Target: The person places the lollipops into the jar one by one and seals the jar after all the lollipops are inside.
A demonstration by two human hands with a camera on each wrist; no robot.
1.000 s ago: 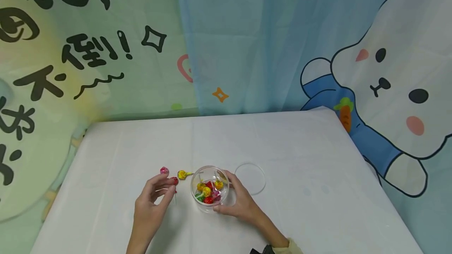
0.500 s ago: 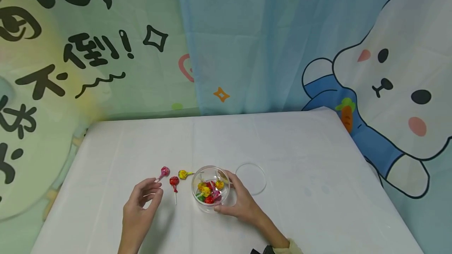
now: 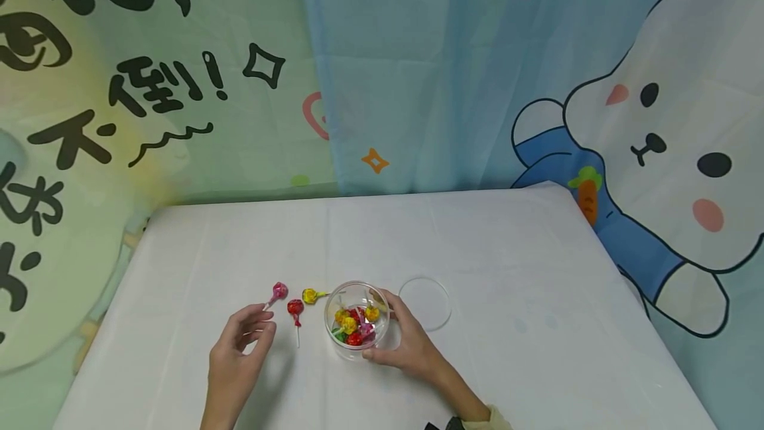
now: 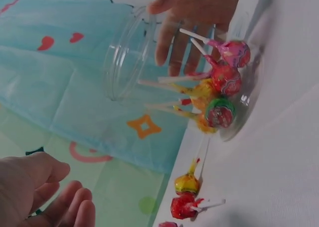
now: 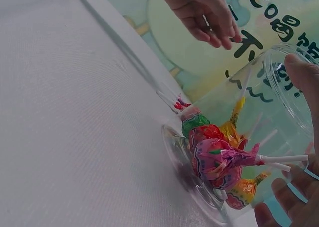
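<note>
My right hand [image 3: 412, 344] grips the side of a clear round jar [image 3: 327, 324], thumb in front and fingers behind. Inside sit several wrapped lollipops [image 4: 219, 77], yellow, red, pink and green, with white sticks pointing up toward the open mouth. Left of the jar lie a yellow lollipop [image 3: 310, 296], a red lollipop [image 3: 295, 308] with its stick toward me, and a pink lollipop [image 3: 278, 291]. My left hand [image 3: 239, 350] hovers over the table just in front of the pink one, fingers loosely bent. The left wrist view shows nothing between its thumb and fingers.
A clear round lid or ring [image 3: 425, 277] lies flat on the white tablecloth [image 3: 537, 324], right of the jar. Behind the table hangs a printed curtain [image 3: 406, 71] with a cartoon rabbit and lettering.
My left hand has drawn back to the left and toward me, away from the red lollipop, which is now fully uncovered. The right hand and jar stay in place.
</note>
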